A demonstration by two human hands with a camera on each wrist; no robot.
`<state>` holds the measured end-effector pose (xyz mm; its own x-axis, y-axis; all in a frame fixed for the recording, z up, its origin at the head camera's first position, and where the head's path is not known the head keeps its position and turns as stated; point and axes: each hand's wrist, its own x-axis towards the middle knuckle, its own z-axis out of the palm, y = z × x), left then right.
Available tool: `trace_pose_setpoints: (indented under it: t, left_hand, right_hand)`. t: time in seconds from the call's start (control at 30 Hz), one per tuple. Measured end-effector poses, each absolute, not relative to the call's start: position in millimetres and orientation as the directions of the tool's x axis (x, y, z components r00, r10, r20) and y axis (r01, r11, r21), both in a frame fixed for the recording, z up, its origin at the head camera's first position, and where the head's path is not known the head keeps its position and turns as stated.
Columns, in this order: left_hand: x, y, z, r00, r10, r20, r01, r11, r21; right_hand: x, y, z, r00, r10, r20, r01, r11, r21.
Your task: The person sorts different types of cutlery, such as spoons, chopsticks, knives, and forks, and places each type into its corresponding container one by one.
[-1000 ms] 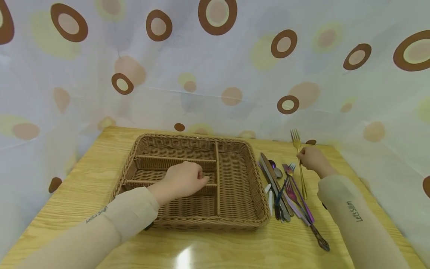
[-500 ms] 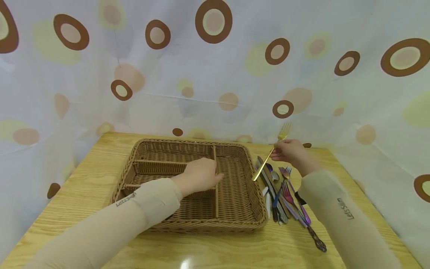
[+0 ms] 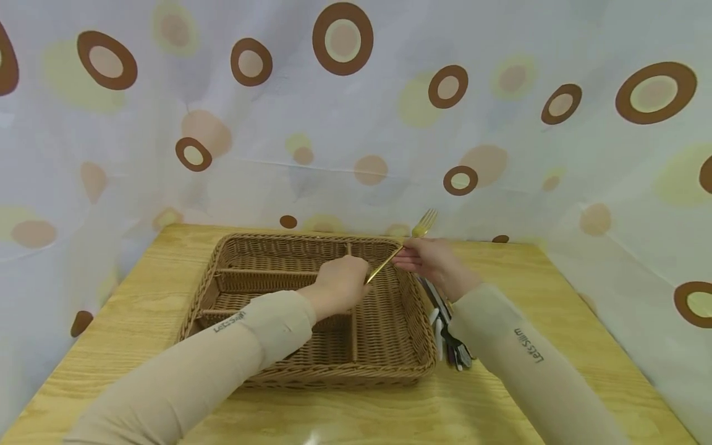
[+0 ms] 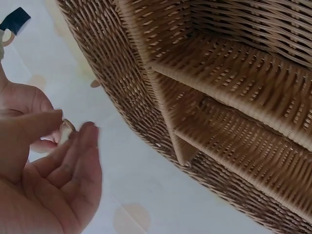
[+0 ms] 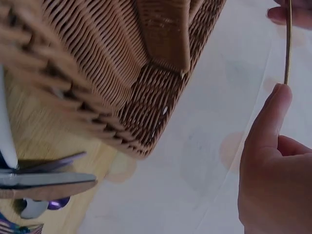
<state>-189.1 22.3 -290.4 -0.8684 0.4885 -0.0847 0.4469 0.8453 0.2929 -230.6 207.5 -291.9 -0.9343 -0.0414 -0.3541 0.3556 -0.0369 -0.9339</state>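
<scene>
A gold fork [image 3: 384, 266] is held slanting above the wicker basket [image 3: 334, 371], its tines up and to the right. My right hand [image 3: 436, 262] pinches it near the neck, below the tines. Around the lower handle end are the thumb and fingers of my left hand [image 3: 342, 281]. In the left wrist view, the handle tip [image 4: 67, 131] shows between the left thumb and fingertips. The right wrist view shows the thin handle [image 5: 288, 53] running from the right thumb to the left fingers. Both hands are over the basket's right half.
Dividers [image 3: 267, 272] split the basket into compartments. Right of it, partly hidden under my right sleeve, lies a pile of cutlery [image 3: 458, 355]; a knife [image 5: 53, 180] and spoons show in the right wrist view. A patterned curtain [image 3: 250, 185] hangs behind the wooden table [image 3: 556, 346].
My right hand has lifted the fork off the cutlery pile and carried it left over the basket, tilting it. My left hand has moved right to meet the handle end.
</scene>
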Motion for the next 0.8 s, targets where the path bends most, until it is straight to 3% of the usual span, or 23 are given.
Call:
trace_pose_setpoints:
  t: [0.33,0.63,0.8]
  left_hand:
    - [-201.0,-2.5,-284.3,-0.880,0.473,-0.046,0.446,0.856,0.263]
    - [-224.2,-45.9,-280.2,-0.894,0.445,-0.053,0.435,0.889,0.145]
    - [-241.7,-76.2,-280.6,-0.904,0.420,-0.085,0.417,0.907,0.056]
  right_hand:
    - [-224.1,191.7,-292.5,-0.931,-0.131,-0.340,0.349,-0.056,-0.935]
    - [-216.3,192.2,-293.9,-0.908,-0.245,-0.340,0.285,0.234,-0.929]
    - [-209.5,212.4,-300.6,-0.903,-0.280,-0.327,0.248,0.282,-0.927]
